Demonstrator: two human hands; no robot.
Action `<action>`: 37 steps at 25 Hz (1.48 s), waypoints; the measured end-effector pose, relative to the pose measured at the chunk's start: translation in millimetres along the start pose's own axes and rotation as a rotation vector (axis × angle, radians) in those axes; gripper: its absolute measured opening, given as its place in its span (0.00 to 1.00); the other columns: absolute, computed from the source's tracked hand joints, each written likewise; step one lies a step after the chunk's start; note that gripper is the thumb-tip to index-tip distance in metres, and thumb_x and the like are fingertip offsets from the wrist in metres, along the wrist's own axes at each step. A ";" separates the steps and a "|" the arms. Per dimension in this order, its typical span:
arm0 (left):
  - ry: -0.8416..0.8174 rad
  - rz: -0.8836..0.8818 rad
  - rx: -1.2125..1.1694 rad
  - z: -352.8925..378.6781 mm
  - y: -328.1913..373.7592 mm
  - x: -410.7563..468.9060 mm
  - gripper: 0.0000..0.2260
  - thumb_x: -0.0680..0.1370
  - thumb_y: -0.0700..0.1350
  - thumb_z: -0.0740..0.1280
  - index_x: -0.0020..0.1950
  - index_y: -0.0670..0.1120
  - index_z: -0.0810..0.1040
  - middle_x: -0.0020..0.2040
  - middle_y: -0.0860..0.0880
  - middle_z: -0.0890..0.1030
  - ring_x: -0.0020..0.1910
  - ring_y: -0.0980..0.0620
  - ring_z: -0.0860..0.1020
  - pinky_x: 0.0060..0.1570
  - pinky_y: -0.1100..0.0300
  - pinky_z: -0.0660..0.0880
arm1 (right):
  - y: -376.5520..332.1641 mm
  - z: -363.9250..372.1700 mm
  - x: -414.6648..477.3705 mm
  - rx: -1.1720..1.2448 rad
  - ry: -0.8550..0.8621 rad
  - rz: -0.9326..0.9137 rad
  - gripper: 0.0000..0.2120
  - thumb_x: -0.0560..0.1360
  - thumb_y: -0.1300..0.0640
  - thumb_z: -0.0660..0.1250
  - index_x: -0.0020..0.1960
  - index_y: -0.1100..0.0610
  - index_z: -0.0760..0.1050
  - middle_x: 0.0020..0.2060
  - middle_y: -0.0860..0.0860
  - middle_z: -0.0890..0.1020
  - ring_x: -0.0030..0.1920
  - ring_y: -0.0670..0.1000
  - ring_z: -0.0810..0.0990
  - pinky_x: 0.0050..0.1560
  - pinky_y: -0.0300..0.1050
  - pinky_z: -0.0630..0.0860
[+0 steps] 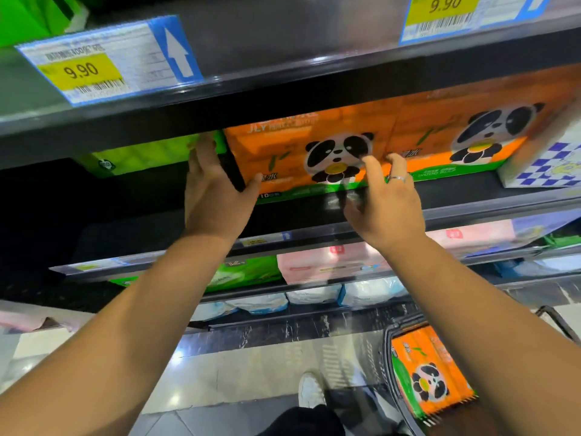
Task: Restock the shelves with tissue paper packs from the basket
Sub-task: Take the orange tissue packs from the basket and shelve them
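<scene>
looking up at the shelf [456, 196], i see the orange pack [283, 152] on it, between my 2 hands. its long axis runs left to right along the shelf front, and its panda face is toward me. it lies ahead of and above both wrists, just beside the neighbour pack [471, 133] on its right, with the green pack [141, 155] on its left.

my left hand [213, 184] is the one in firm contact. its fingers are straight and flat against the pack's left end, in the gap beside the green pack, and the thumb lies across the lower front corner. it is pressing, not grasping.

my right hand [386, 199] is at the front face near the right end, with its fingers loosely bent and nothing held. the blur keeps me from saying whether the fingertips touch the wrapper.

my judgement is that the next move is a push straight back and slightly right, so the pack squares up with its neighbour.

1 spare pack [430, 372] lies in the basket [388, 341], low on my right and nearer my right hand.
</scene>
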State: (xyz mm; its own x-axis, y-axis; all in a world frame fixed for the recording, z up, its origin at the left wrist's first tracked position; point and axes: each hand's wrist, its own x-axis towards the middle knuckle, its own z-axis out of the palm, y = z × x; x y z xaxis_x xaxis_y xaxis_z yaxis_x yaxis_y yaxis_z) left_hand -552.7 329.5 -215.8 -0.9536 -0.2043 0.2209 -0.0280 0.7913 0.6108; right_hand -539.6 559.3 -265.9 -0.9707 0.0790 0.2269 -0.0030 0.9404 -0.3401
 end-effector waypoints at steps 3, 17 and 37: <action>0.022 0.364 0.196 15.2 6.4 -44.1 0.30 0.72 0.51 0.73 0.70 0.46 0.65 0.67 0.42 0.72 0.66 0.42 0.70 0.62 0.48 0.70 | 15.2 -3.3 -25.3 0.031 0.035 0.003 0.31 0.67 0.49 0.72 0.68 0.52 0.68 0.68 0.62 0.67 0.62 0.66 0.71 0.58 0.59 0.72; -0.704 0.637 0.265 214.4 75.3 -209.3 0.26 0.71 0.51 0.70 0.65 0.42 0.74 0.62 0.42 0.77 0.62 0.40 0.74 0.64 0.52 0.68 | 211.2 23.1 -242.9 0.057 -0.336 0.562 0.27 0.71 0.50 0.69 0.67 0.57 0.70 0.62 0.62 0.70 0.60 0.65 0.71 0.57 0.56 0.71; -1.366 0.240 0.467 636.8 -26.3 -367.5 0.32 0.73 0.51 0.71 0.73 0.47 0.62 0.67 0.41 0.67 0.66 0.41 0.68 0.65 0.51 0.67 | 469.9 316.2 -378.7 0.676 -0.451 1.648 0.38 0.73 0.51 0.71 0.75 0.55 0.53 0.67 0.60 0.63 0.63 0.61 0.70 0.64 0.51 0.69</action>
State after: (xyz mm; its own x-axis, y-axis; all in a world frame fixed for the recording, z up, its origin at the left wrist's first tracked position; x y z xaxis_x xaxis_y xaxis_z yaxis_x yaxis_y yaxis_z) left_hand -392.3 750.8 -797.2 -0.4781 0.4397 -0.7603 0.3299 0.8922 0.3085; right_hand -249.4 866.7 -800.2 -0.0698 0.4831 -0.8728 0.9327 -0.2787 -0.2289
